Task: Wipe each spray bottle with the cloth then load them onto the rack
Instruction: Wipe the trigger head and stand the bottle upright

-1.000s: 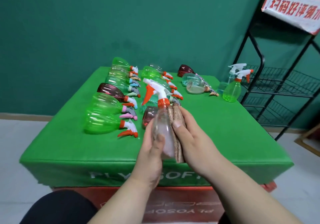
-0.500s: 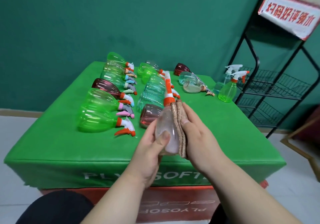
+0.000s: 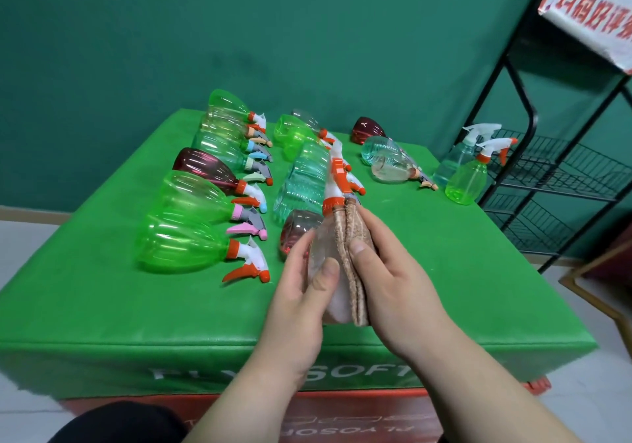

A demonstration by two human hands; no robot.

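On the table (image 3: 102, 306), a row of bottles (image 3: 181, 247) lies at the left. Above the front edge, the left hand (image 3: 301, 292) grips an upright clear bottle (image 3: 323, 254). The right hand (image 3: 393, 282) clasps the folded cloth (image 3: 352, 264) against that bottle's right side. Two upright bottles (image 3: 466, 177) stand by the table's right edge, beside the rack (image 3: 554, 176).

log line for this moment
step: wipe | left hand holds clear bottle | right hand presses cloth on it | next: load rack

Green padded block (image 3: 102, 306) on red base (image 3: 359, 405); teal wall (image 3: 171, 32); red-lettered sign (image 3: 588, 15) top right
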